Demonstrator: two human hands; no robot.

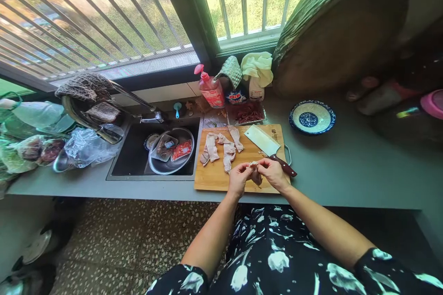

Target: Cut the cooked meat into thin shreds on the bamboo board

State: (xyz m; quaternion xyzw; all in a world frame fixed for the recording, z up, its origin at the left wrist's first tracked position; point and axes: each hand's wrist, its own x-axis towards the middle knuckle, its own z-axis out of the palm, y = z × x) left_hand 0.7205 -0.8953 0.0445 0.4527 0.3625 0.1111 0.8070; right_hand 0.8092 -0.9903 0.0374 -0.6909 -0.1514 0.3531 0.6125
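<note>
Between my two hands, above the front of the wooden cutting board point(211, 179), hangs a piece of raw meat point(256, 176). My left hand point(238, 179) pinches its left side, and my right hand point(274, 173) pinches the right; the fingers of both are closed. Several pale strips of raw meat point(228, 152) lie on the board beyond my hands. A cleaver point(262, 139) rests on the board's right side, its brown handle point(284, 166) pointing toward me beside my right hand. Behind the board sits a clear tray of dark red meat point(245, 113).
Left of the board, a metal bowl point(173, 168) with packaged food stands in the sink point(128, 161), under a faucet point(150, 117). A blue-and-white plate point(312, 117) lies to the right. Bottles, including a pink pump bottle point(211, 90), line the back. Plastic bags point(92, 145) crowd the left.
</note>
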